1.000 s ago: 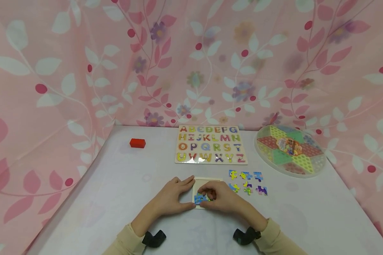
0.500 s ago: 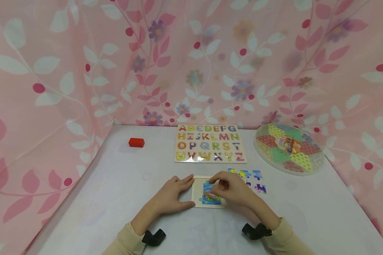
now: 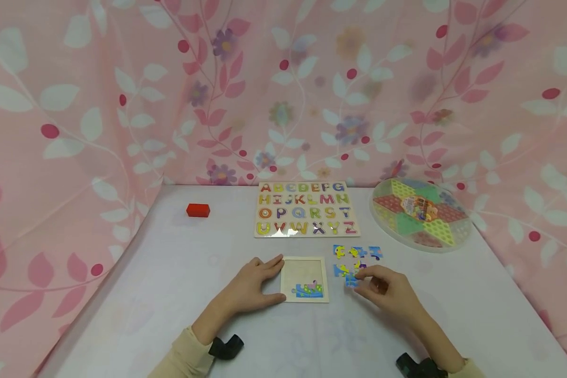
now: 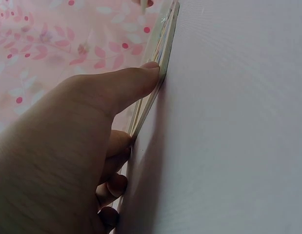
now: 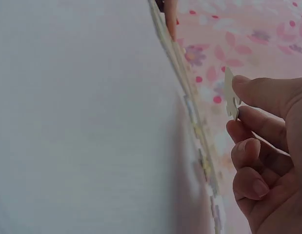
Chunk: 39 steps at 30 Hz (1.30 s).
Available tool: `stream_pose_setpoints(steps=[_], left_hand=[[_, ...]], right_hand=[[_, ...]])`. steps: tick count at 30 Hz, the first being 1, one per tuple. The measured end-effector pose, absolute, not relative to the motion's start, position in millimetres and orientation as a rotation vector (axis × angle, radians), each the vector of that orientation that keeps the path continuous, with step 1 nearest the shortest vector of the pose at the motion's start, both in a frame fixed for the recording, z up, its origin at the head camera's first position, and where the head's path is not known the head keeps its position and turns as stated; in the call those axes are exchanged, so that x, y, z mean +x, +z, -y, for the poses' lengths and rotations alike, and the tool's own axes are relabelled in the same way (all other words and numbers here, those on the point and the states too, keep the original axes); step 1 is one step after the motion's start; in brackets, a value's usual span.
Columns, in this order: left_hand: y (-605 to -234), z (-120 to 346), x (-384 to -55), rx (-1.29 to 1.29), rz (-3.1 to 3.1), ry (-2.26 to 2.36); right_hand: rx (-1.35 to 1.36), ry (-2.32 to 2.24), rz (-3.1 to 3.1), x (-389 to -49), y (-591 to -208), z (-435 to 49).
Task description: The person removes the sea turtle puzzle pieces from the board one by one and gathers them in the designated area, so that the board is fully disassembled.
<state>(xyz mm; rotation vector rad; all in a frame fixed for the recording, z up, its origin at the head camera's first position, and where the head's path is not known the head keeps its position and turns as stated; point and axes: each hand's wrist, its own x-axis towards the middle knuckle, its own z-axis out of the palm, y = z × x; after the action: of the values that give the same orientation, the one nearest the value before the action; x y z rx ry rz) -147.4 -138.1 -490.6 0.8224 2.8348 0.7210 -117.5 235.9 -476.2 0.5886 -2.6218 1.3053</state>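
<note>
A small wooden puzzle tray (image 3: 302,269) lies flat on the table, with joined picture pieces (image 3: 309,290) in its lower right part. My left hand (image 3: 248,286) rests at the tray's left side; its thumb and fingertips touch the edge, as the left wrist view also shows. To the right of the tray, my right hand (image 3: 392,294) pinches a blue jigsaw piece (image 3: 351,281) between thumb and fingers. In the right wrist view this jigsaw piece (image 5: 230,92) is raised off the table, its pale side showing. Several loose jigsaw pieces (image 3: 340,270) lie beside and behind that hand, some partly hidden.
Behind the tray lies an alphabet board (image 3: 307,210) with coloured letters. A round board-game case (image 3: 420,215) sits at the back right, and a red block (image 3: 198,210) at the back left. A pink floral curtain (image 3: 283,105) closes off the table's far side.
My right hand has lifted the jigsaw piece from over the tray and carried it right, to the loose pieces. The joined pieces now show. My left hand has stayed at the tray's edge.
</note>
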Motion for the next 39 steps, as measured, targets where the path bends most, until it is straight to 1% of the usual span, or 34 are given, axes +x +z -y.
stream_pose_setpoints(steps=[4, 9, 17, 32, 37, 39], left_hand=[[-491, 139, -147, 0.817, -2.834, 0.722], [-490, 139, -147, 0.828, -2.832, 0.727], [-489, 138, -148, 0.833, -2.834, 0.723], [-492, 141, -145, 0.794, -2.830, 0.735], [-492, 139, -145, 0.788, -2.817, 0.740], [-491, 138, -145, 0.791, -2.817, 0.735]], right_hand=[[0.592, 1.345, 2.676, -111, -485, -233], [0.625, 1.253, 2.728, -112, -495, -229], [0.776, 1.155, 2.581, -114, -503, -228], [0.776, 1.147, 2.625, -114, -501, -224], [0.721, 1.183, 2.519, -115, -486, -223], [0.743, 1.163, 2.482, -120, -477, -219]])
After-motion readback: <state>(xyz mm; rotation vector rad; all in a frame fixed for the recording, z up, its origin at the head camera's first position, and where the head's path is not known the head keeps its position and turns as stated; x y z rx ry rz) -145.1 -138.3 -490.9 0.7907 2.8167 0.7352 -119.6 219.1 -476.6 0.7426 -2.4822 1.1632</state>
